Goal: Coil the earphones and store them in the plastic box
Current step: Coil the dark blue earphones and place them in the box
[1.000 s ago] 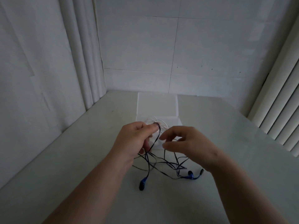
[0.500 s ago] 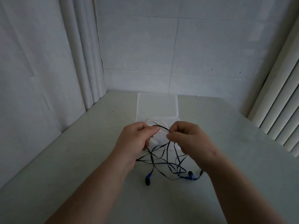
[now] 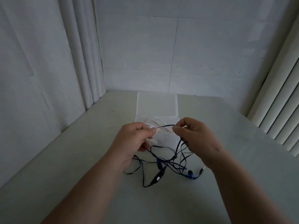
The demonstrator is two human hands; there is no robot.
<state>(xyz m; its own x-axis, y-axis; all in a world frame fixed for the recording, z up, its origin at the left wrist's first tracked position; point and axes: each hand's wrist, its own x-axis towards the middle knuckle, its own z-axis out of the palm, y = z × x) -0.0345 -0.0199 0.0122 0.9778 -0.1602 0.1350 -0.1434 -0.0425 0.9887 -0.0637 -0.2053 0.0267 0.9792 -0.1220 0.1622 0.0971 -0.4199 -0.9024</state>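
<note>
Tangled dark earphones (image 3: 163, 160) — open plastic box (image 3: 157, 107)

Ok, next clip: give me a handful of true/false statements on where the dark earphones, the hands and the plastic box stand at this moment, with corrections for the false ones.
1. Both hands pinch a stretch of the dark earphone cable between them. True: the left hand and right hand each grip it.
2. The dark earphones are fully coiled. False: most of the cable lies in a loose tangle on the table.
3. The plastic box sits behind the hands with its lid open. True.
4. The box is empty. False: a white cable lies in it.
5. The blue earbud is held in the right hand. False: it rests on the table.
</note>
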